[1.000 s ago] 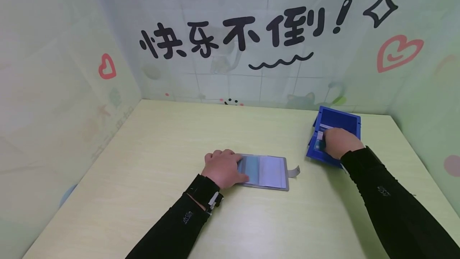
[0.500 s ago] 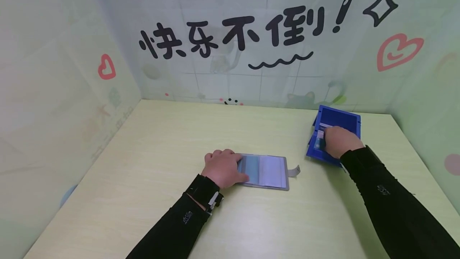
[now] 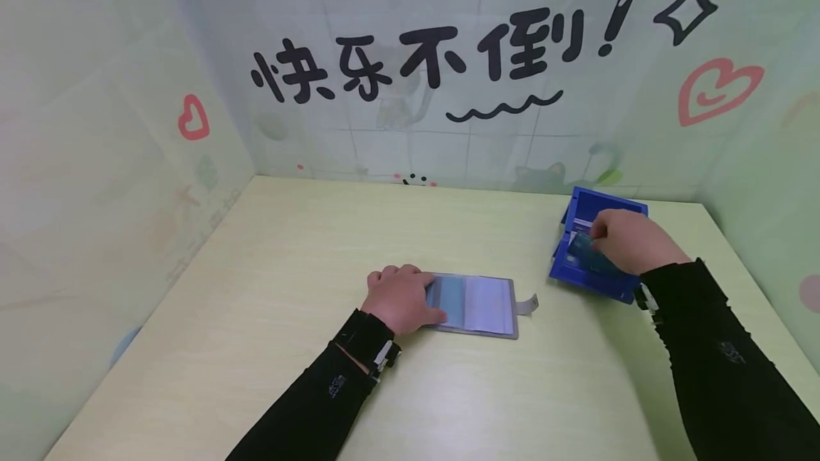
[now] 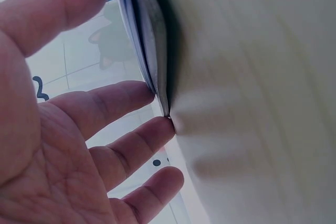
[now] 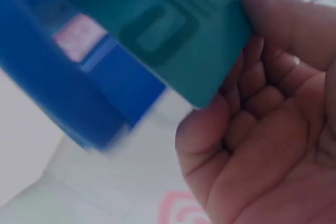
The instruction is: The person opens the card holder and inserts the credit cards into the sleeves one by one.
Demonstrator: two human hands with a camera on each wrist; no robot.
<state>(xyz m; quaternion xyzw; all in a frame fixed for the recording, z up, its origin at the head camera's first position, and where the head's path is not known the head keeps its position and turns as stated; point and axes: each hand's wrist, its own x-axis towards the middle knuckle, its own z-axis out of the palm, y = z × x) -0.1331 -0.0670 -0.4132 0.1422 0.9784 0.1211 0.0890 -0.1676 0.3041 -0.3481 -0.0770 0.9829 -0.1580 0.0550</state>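
An open card holder (image 3: 490,306) with clear sleeves and a grey cover lies flat on the table in the head view, its short strap (image 3: 527,305) pointing right. My left hand (image 3: 398,301) rests on its left end, and in the left wrist view the fairly straight fingertips (image 4: 139,92) meet its edge. Over a blue plastic box (image 3: 602,201) at the right, my right hand (image 3: 634,242) pinches a dark teal card (image 5: 173,40) by its end between thumb and fingers. The card is tilted, with part of it overlapping the box interior.
More cards (image 3: 579,226) show inside the blue box along its left side. The pale wooden table (image 3: 307,247) is enclosed by printed fabric walls (image 3: 410,148) at the back and both sides.
My right hand has risen slightly and shifted right, drawing the teal card up from the other cards in the box. The left hand and card holder stay put.
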